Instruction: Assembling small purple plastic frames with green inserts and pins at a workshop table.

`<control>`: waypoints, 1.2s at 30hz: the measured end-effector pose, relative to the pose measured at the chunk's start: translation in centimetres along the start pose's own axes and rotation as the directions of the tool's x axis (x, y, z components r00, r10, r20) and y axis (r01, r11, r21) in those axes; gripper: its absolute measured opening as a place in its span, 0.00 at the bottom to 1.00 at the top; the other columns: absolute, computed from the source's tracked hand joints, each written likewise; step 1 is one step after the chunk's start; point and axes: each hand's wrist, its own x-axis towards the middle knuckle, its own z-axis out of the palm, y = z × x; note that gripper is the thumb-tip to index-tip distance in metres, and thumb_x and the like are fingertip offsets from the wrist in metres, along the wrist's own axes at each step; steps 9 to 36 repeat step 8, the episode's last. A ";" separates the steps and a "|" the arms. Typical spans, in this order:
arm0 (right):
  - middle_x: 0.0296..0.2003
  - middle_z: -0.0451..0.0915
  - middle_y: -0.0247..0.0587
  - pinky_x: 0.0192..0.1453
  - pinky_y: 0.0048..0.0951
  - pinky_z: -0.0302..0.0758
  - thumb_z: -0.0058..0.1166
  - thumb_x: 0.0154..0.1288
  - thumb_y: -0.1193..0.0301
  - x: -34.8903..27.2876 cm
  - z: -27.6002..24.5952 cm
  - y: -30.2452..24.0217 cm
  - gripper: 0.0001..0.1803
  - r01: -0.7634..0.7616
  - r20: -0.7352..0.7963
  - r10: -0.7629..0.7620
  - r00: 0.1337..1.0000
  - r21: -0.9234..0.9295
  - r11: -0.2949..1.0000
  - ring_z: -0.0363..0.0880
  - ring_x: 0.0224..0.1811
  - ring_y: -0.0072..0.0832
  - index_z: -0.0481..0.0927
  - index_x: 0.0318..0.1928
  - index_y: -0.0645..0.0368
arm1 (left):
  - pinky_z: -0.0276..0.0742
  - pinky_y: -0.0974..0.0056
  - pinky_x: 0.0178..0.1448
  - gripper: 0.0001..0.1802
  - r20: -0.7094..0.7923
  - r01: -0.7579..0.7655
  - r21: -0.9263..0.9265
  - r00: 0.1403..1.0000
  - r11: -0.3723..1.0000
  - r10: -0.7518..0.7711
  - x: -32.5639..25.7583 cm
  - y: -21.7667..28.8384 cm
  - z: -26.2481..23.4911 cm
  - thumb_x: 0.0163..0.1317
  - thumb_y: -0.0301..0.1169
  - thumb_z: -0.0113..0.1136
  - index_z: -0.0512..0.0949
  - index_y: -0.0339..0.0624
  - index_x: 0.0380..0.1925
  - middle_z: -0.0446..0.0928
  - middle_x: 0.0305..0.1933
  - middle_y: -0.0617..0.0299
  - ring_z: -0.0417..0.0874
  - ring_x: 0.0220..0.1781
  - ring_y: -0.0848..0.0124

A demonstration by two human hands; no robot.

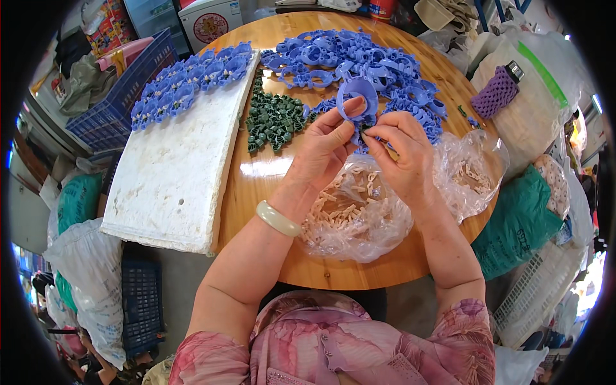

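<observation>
Over the middle of the table my left hand [328,142] is closed on a blue plastic ring-shaped part [357,90], held upright with its ring toward the far side. My right hand [405,153] pinches at the part's lower end; a small dark piece shows at its fingertips, mostly hidden by them. Behind both hands spreads a large heap of similar blue plastic parts [378,58]. Left of my left hand lies a pile of small dark green plastic pieces [273,119]. Below the hands, an open clear plastic bag [359,221] contains small beige pieces.
A white foam board [170,179] overlaps the table's left side, with rows of blue assembled parts [192,80] along its far end. Another clear bag with beige pieces [471,176] sits at right. Blue crates [122,96] and stuffed sacks [520,205] surround the round wooden table [359,277].
</observation>
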 end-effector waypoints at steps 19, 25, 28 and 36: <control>0.32 0.76 0.37 0.40 0.30 0.72 0.62 0.46 0.81 -0.2 0.2 0.2 0.09 -0.080 -0.018 0.085 0.996 0.186 0.979 0.76 0.35 0.34 0.79 0.30 0.58 | 0.74 0.68 0.51 0.28 0.042 0.026 -0.021 0.999 0.999 -0.025 0.0 0.1 -0.2 0.58 0.31 0.59 0.65 0.37 0.59 0.74 0.52 0.58 0.77 0.50 0.71; 0.32 0.76 0.37 0.40 0.30 0.72 0.62 0.46 0.81 -0.2 0.2 0.2 0.09 -0.080 -0.018 0.085 0.996 0.186 0.979 0.76 0.35 0.34 0.79 0.30 0.58 | 0.74 0.68 0.51 0.28 0.042 0.026 -0.021 0.999 0.999 -0.025 0.0 0.1 -0.2 0.58 0.31 0.59 0.65 0.37 0.59 0.74 0.52 0.58 0.77 0.50 0.71; 0.32 0.76 0.37 0.40 0.30 0.72 0.62 0.46 0.81 -0.2 0.2 0.2 0.09 -0.080 -0.018 0.085 0.996 0.186 0.979 0.76 0.35 0.34 0.79 0.30 0.58 | 0.74 0.68 0.51 0.28 0.042 0.026 -0.021 0.999 0.999 -0.025 0.0 0.1 -0.2 0.58 0.31 0.59 0.65 0.37 0.59 0.74 0.52 0.58 0.77 0.50 0.71; 0.32 0.76 0.37 0.40 0.30 0.72 0.62 0.46 0.81 -0.2 0.2 0.2 0.09 -0.080 -0.018 0.085 0.996 0.186 0.979 0.76 0.35 0.34 0.79 0.30 0.58 | 0.74 0.68 0.51 0.28 0.042 0.026 -0.021 0.999 0.999 -0.025 0.0 0.1 -0.2 0.58 0.31 0.59 0.65 0.37 0.59 0.74 0.52 0.58 0.77 0.50 0.71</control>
